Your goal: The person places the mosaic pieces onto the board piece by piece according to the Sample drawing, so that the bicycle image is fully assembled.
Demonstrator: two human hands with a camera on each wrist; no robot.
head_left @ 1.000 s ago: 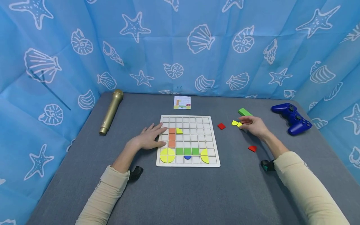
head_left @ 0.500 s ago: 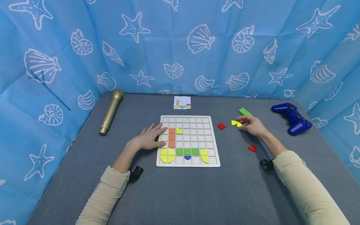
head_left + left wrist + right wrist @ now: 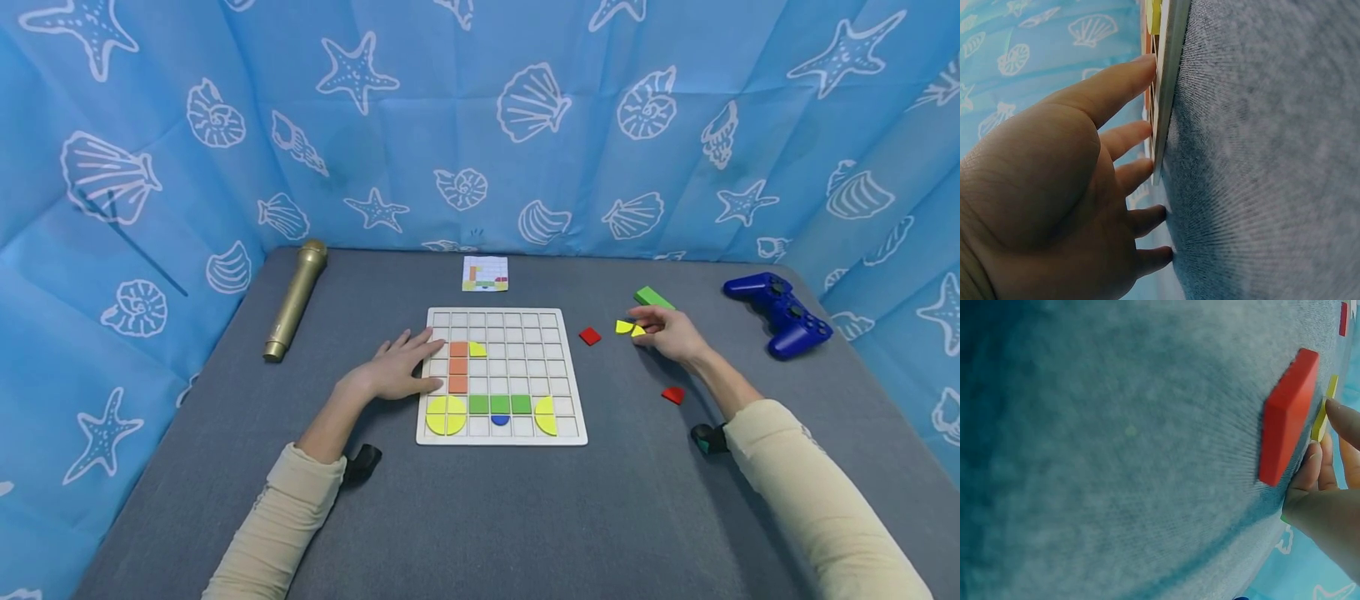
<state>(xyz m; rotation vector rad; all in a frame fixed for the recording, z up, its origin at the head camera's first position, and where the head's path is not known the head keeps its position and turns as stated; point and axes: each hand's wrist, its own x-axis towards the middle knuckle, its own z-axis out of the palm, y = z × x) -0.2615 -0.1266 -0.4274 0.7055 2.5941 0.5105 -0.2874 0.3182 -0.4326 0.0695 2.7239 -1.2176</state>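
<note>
A white grid board [image 3: 517, 322] lies mid-table. On it sit orange squares [image 3: 458, 367], green squares [image 3: 500, 404], a blue half-circle tile [image 3: 500, 420] and several yellow quarter-circle tiles [image 3: 446, 415]. My left hand [image 3: 392, 368] lies with fingers spread at the board's left edge; in the left wrist view the thumb [image 3: 1129, 84] touches its rim. Right of the board, my right hand [image 3: 667, 332] pinches a yellow quarter-circle tile [image 3: 638, 331] by its edge, low over the table. Another yellow tile [image 3: 623, 327] lies just left of it.
A red square [image 3: 590, 336], a red quarter-circle tile [image 3: 672, 395] and a green bar [image 3: 654, 298] lie around the right hand. A pattern card [image 3: 485, 273] is behind the board. At the sides are a gold microphone [image 3: 296, 302] and a blue game controller [image 3: 777, 315].
My right hand has shifted slightly left, and the yellow tile at its fingertips has turned a little. The left hand has stayed in place on the board's edge.
</note>
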